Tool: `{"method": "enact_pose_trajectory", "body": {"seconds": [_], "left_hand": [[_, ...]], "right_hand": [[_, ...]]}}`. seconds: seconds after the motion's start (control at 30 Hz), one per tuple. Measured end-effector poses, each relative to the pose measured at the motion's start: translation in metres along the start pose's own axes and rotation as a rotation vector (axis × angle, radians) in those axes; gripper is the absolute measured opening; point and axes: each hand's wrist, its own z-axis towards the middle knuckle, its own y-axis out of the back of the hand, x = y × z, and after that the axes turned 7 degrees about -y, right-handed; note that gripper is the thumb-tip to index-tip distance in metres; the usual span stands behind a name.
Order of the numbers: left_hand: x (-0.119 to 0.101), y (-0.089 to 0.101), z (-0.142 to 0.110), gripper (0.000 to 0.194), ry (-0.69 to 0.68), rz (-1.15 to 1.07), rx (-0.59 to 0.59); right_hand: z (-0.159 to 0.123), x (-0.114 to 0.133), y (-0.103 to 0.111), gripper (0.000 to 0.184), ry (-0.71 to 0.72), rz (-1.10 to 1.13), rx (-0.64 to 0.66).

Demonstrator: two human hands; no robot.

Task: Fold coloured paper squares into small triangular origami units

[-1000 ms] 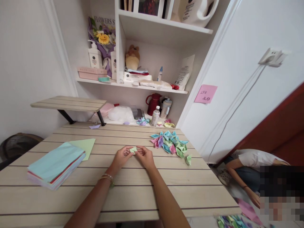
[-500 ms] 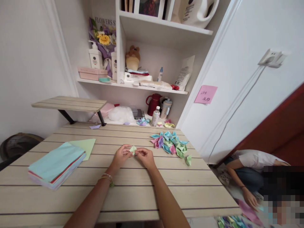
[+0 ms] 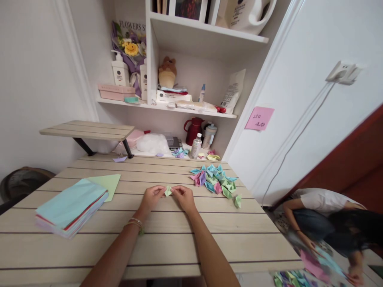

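Pale wooden tabletop with dark grooves [image 3: 161, 249]: spans the foreground from left to right.
Thick stack of paper sheets with a light-blue top [image 3: 72, 203]: lies flat at the left, showing red and whitish edges beneath.
Pale wooden riser with black metal legs [image 3: 86, 129]: stands at the back left.
Flat light-green paper sheet [image 3: 113, 184]: juts out past the far right corner of the stack, partly covered by it.
Small folded purple paper [image 3: 119, 159]: rests just beside the right leg of the riser.
Left hand [image 3: 152, 197]: pinches with thumb and fingertips nearly together on the left edge of a small folded light-green paper piece [image 3: 168, 191]; wears thin bracelets [image 3: 134, 223] at the wrist.
Position of the paper piece: between both sets of fingertips, over the middle of the tabletop; too small to read fold by fold.
Right hand [image 3: 183, 198]: pinches the right edge of the same piece, with thumb and fingertips likewise nearly together.
Clear bottle with white cap [image 3: 196, 147]: stands upright behind the tabletop.
Cluster of pointed folded papers in blue, green, pink and purple [image 3: 214, 179]: lies right of the right hand, well apart from it.
Pink handwritten paper note [image 3: 259, 118]: clings to the white wall.
Co-worker in a white top [image 3: 324, 199]: crouches at far right, holding a light-blue paper sheet [image 3: 330, 261].
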Motion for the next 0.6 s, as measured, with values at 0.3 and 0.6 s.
{"method": "enact_pose_trajectory", "body": {"seconds": [0.3, 0.6], "left_hand": [[0.0059, 0.0035, 0.0024, 0.022, -0.066, 0.072, 0.026], [-0.0019, 0.0007, 0.0003, 0.022, -0.16, 0.19, 0.066]], "right_hand": [[0.0, -0.0018, -0.0034, 0.023, -0.014, 0.002, -0.008], [-0.0024, 0.0028, -0.0002, 0.016, 0.091, -0.196, -0.026]]}}
